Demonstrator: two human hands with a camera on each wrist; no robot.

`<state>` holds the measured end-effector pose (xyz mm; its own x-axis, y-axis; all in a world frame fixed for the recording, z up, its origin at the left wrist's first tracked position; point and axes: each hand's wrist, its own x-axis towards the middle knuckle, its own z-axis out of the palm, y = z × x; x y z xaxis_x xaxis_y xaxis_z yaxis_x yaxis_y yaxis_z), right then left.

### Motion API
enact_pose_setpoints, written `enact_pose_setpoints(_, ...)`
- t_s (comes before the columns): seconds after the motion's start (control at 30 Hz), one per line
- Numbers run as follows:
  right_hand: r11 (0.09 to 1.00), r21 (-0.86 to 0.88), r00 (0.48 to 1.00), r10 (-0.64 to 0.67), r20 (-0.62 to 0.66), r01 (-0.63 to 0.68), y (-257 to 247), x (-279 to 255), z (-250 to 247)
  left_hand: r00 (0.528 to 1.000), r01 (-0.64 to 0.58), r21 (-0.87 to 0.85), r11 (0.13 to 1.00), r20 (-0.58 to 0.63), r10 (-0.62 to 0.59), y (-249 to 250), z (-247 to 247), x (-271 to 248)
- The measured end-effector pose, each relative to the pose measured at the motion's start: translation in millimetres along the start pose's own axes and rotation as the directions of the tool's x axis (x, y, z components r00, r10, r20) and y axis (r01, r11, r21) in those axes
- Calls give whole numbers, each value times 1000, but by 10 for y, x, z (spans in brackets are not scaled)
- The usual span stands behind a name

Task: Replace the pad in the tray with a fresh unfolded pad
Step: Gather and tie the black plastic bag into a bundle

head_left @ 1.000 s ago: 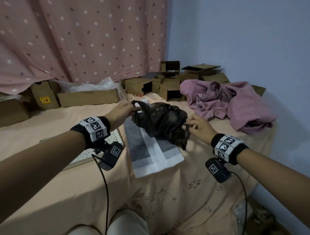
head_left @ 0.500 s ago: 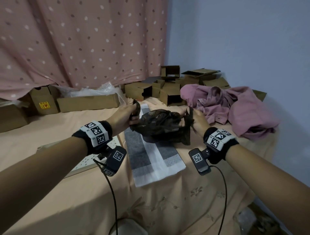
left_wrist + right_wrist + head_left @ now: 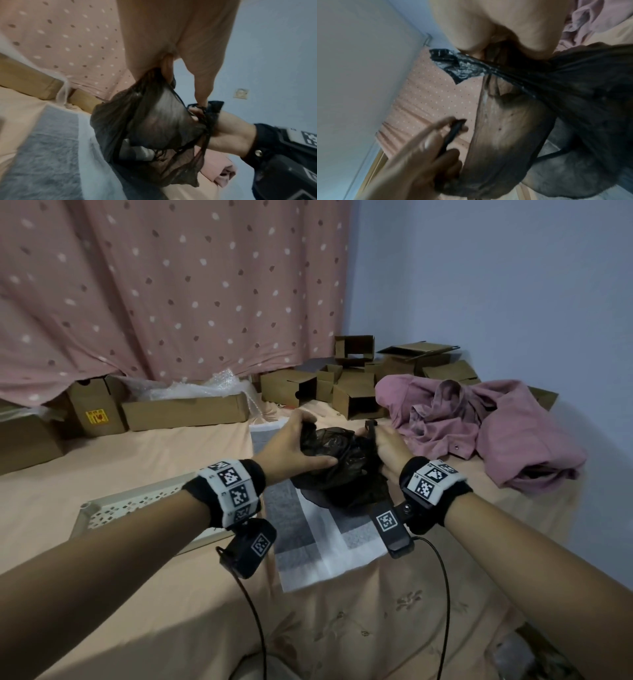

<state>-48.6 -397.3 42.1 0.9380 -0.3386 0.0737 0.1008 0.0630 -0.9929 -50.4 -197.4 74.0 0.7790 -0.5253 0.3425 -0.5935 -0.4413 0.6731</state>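
Note:
Both hands hold a thin black plastic bag (image 3: 339, 470) up over the bed. My left hand (image 3: 305, 443) grips its left handle and bunched top, and my right hand (image 3: 376, 440) grips the right handle, which sticks up past the fingers. In the left wrist view the bag (image 3: 145, 128) hangs between the two hands; in the right wrist view its plastic (image 3: 573, 88) is pulled taut. Under the bag a grey-and-white pad (image 3: 318, 539) lies unfolded on the sheet. The cream perforated tray (image 3: 130, 505) lies to the left, partly hidden by my left arm.
Cardboard boxes (image 3: 185, 412) and bubble wrap line the far edge under the dotted pink curtain (image 3: 171, 285). More small boxes (image 3: 352, 385) stand at the back corner. A crumpled pink garment (image 3: 479, 433) lies to the right, near the blue wall (image 3: 513, 285).
My hands have drawn closer together and a little farther from me. The bag, stretched wide before, is now bunched between them with both handles raised.

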Motion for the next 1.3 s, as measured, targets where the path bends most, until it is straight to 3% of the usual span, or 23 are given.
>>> enact_pose_setpoints(0.1,994,-107,1000,19,-14,-21,-25,13,103,988,-127,17,992,-82,128,145,98,119)
enact_pose_setpoints(0.23,967,-245,997,-59,55,71,-10,-19,138,974,-220,55,974,-33,222,203,218,281)
enact_pose_setpoints(0.47,998,2,989,-63,134,63,14,-60,-77,981,-158,10,987,-116,158,164,197,388)
enact_pose_setpoints(0.73,946,-263,981,-194,15,191,-24,-94,1,999,-27,-4,1000,32,28,211,351,216)
enact_pose_setpoints(0.83,928,-306,976,-213,34,213,-55,-123,54,998,-60,0,998,28,60,242,335,231)
enact_pose_setpoints(0.97,984,-29,971,-169,168,177,-99,-218,-53,996,-68,-23,997,-55,67,295,189,299)
enact_pose_setpoints(1.1,922,-217,908,-235,347,322,19,-283,-156,993,-96,-47,994,-72,92,353,57,366)
enact_pose_setpoints(1.17,901,-255,906,-257,337,351,81,-272,-131,991,-108,-57,992,-89,103,360,27,380)
enact_pose_setpoints(1.3,963,-105,951,-222,217,249,119,-185,-150,992,-66,-150,986,-115,48,240,-31,316)
